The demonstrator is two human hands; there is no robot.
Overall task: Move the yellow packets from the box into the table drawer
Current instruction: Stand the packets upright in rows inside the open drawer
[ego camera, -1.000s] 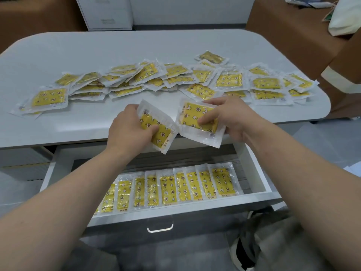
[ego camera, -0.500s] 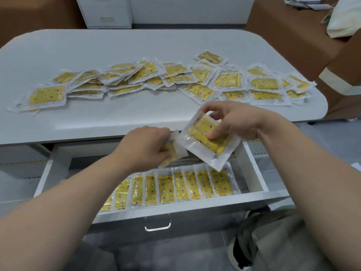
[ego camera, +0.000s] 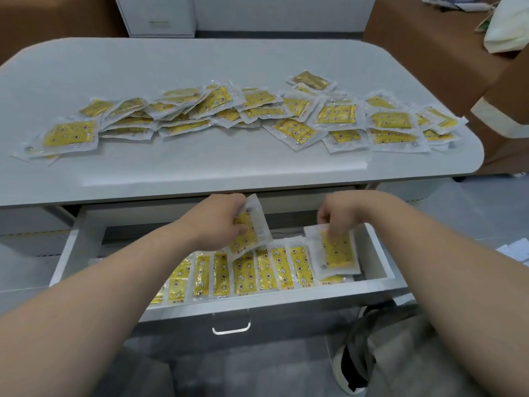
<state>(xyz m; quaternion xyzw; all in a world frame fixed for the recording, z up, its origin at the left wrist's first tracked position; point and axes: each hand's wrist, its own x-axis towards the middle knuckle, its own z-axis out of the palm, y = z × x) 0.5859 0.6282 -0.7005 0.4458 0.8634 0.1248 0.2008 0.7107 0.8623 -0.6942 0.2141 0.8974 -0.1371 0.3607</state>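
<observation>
Two yellow packets, one pinched in our left hand (ego camera: pixel 220 224) and one in our right hand (ego camera: pixel 339 213), hang over the open drawer (ego camera: pixel 380 250) (many lie on the table (ego camera: pixel 200 167)), next needing release onto the row.

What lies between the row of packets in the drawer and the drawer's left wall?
In the head view, the left forearm crosses that stretch; around it the drawer floor looks bare left of the packet row.
</observation>
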